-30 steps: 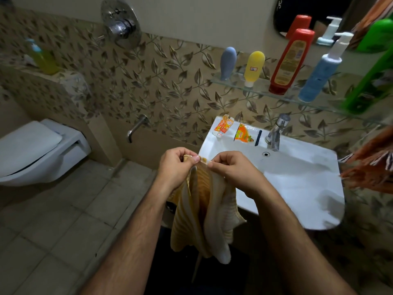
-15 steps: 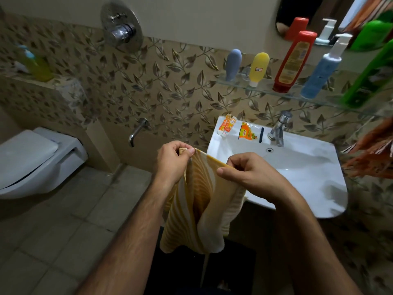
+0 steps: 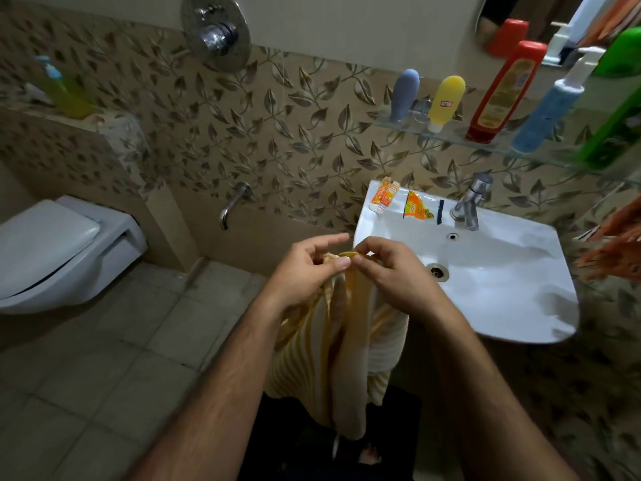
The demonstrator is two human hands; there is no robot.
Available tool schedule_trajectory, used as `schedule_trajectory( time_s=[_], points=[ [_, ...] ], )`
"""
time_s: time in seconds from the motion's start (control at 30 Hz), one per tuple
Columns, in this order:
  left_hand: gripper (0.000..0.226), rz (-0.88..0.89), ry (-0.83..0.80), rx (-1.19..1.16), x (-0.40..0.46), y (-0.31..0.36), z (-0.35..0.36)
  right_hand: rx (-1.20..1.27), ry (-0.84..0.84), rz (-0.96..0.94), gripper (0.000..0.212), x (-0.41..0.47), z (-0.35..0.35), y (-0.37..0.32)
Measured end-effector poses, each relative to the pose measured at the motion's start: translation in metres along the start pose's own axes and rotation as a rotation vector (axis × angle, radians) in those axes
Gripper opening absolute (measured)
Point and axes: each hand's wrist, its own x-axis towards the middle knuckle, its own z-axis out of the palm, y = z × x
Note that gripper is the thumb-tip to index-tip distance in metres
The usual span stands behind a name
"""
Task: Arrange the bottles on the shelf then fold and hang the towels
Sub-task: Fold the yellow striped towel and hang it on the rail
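**Two hands pinching one towel at the washbasin**

Two hands are held together at the left front edge of the white washbasin (image 3: pixel 513 293). The top edge of a yellow-and-white striped towel (image 3: pixel 333 352) is pinched by the left hand (image 3: pixel 305 272) between thumb and curled fingers, its index finger pointing free. The same edge is gripped by the right hand (image 3: pixel 392 272), fingers curled on the cloth. The towel hangs down between the forearms. Five bottles are stood along the glass shelf (image 3: pixel 451 133) above the basin.

Both forearms reach forward, the left hand (image 3: pixel 305 269) and right hand (image 3: pixel 392 272) meeting, fingers curled and pinching.
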Motion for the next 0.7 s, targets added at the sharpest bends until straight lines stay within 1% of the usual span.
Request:
schedule_trajectory(
  time_s=[0.07,0.13,0.23,0.33,0.47,0.6,0.7],
  points=[
    [0.022,0.002,-0.048,-0.019,-0.001,0.0,-0.003,-0.005,-0.014,-0.006,0.017,0.0,0.005,-0.003],
    [0.013,-0.012,-0.017,-0.007,-0.001,-0.005,-0.006,-0.006,-0.033,0.018,0.019,-0.001,0.006,-0.007],
    [0.008,-0.038,0.168,0.146,0.005,-0.017,-0.008,-0.03,-0.074,0.099,0.023,-0.004,0.003,-0.008],
    [0.01,-0.087,0.309,0.209,0.011,-0.021,-0.011,-0.03,-0.089,0.148,0.028,-0.011,-0.008,-0.008],
    [0.012,-0.108,0.315,0.243,0.013,-0.022,-0.011,0.015,-0.085,0.147,0.023,-0.024,-0.022,-0.009],
    [0.011,-0.115,0.342,0.273,0.012,-0.019,-0.009,-0.033,-0.021,0.165,0.022,-0.031,-0.03,-0.005],
    [0.006,-0.144,0.325,0.264,0.006,-0.017,-0.018,-0.022,-0.013,0.17,0.022,-0.035,-0.035,-0.002]
  ],
)
